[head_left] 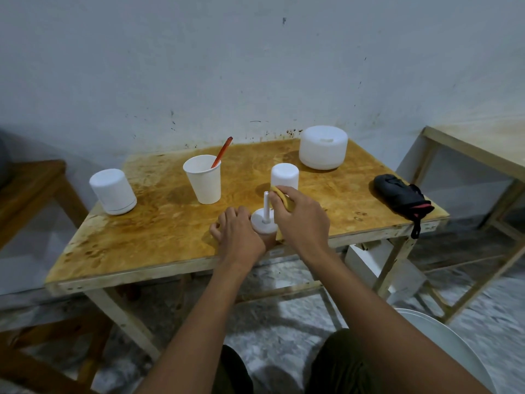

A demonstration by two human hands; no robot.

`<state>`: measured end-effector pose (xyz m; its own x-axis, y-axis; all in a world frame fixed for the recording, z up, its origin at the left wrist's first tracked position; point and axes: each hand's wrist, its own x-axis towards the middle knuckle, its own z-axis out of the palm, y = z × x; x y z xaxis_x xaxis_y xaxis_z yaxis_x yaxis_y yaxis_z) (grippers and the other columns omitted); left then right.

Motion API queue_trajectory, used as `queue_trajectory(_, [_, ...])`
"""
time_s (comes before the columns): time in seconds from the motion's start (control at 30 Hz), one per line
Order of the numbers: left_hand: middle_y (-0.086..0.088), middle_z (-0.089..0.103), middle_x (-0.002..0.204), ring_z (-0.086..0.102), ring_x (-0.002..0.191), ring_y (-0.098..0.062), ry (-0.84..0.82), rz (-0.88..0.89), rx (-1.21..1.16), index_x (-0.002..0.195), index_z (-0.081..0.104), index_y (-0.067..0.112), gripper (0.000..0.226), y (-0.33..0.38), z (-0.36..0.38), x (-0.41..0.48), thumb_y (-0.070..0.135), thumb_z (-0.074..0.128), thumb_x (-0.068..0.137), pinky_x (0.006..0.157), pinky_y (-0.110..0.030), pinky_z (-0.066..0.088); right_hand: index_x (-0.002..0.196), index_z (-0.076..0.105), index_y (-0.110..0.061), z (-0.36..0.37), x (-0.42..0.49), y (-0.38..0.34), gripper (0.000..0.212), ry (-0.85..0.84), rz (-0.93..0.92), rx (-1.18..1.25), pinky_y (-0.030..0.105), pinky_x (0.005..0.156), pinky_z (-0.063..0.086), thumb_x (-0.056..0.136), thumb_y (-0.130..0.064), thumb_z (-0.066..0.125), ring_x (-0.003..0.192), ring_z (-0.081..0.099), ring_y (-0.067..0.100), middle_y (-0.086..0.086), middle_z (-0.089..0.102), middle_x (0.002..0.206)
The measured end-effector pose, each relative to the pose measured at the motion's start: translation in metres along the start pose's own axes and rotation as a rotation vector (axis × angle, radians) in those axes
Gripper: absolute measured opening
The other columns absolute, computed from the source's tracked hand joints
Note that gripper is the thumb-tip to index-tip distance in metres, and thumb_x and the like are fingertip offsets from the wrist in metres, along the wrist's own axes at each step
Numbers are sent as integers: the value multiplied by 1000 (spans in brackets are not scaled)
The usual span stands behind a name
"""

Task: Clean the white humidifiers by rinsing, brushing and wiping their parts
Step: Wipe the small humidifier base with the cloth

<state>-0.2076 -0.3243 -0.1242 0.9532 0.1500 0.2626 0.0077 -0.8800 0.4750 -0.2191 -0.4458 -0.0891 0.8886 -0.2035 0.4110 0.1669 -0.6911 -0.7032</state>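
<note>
Both hands are at the near edge of the wooden table (142,223), right on the task piece: a white stemmed base (265,223), a flat disc with a thin upright post. The left hand (238,231) curls against the disc's left side and grips it, knuckles up, thumb mostly hidden underneath. The right hand (298,214) pinches a yellow cloth (281,194) tight between fingers and thumb, pressed to the post near its top. Just behind the right hand, and partly covered by it, stands a white cylinder cover (285,173). To its left is a paper cup (203,179) with a red-handled brush (223,152) leaning out of it. Well off to the left sits a small white humidifier (113,191); at the far right corner sits a wide round humidifier (323,147). A black glove (402,194) drapes over the table's right edge. On the floor at lower right, a white basin (443,345) shows its rim.
</note>
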Motion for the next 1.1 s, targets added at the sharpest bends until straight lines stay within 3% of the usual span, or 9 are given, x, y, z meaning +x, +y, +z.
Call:
queue_trajectory(0.17, [-2,31,138,24,133,-24,-202,-14,-72,135,38,27,71,-8,-15,10,44,72,75,110,-42,21,128,61,-39,0,5,1,38,-28,-30,7,28,69,41,97,-53,44,95,62,11,-8,70,111])
queue_trajectory(0.27, [2,24,150,17,141,-23,-351,66,-53,148,30,30,82,-16,-23,17,48,70,79,113,-43,16,134,57,-37,-1,4,6,38,-24,-158,-29,28,65,42,100,-44,41,93,61,10,-8,68,112])
queue_trajectory(0.33, [5,29,150,18,140,-19,-387,117,-72,146,35,31,73,-18,-26,19,45,68,82,111,-42,16,136,56,-36,0,4,9,39,-18,-276,-133,28,58,44,101,-41,39,84,61,13,-7,65,107])
queue_trajectory(0.47, [9,44,128,30,132,-16,-277,102,-168,125,49,30,50,-10,-24,10,41,68,81,106,-41,18,132,62,-28,6,2,18,41,37,-436,-299,21,41,31,95,-38,46,59,58,15,-6,64,87])
queue_trajectory(0.63, [8,43,108,33,114,-11,-104,0,-208,104,51,22,47,1,-14,-1,49,74,72,102,-38,21,128,64,-32,7,1,25,35,8,-397,-320,26,42,41,94,-31,60,62,62,18,-7,66,81])
queue_trajectory(0.77, [9,49,106,38,116,-14,-23,0,-164,97,52,22,44,1,-9,2,48,74,69,95,-36,21,127,61,-43,-5,2,21,32,-167,-218,-251,33,63,52,96,-39,56,91,66,18,-8,72,107])
queue_trajectory(0.87, [7,45,113,36,119,-16,-78,29,-102,105,47,25,49,-2,-11,8,48,72,71,98,-39,23,125,62,-45,-9,7,19,32,-183,-180,-193,31,66,51,93,-44,58,94,66,15,-7,72,111])
queue_trajectory(1.0, [5,34,144,23,138,-19,-286,87,-26,142,33,30,79,-8,-16,16,59,65,76,108,-45,17,123,64,-43,-10,11,21,33,-185,-176,-127,30,66,51,91,-47,59,91,66,12,-7,73,106])
queue_trajectory(1.1, [7,38,141,24,137,-19,-318,139,-37,135,40,30,63,-8,-18,16,53,64,81,108,-46,15,118,67,-40,-9,10,21,30,-131,-207,-70,29,62,51,90,-47,61,86,66,11,-8,73,100])
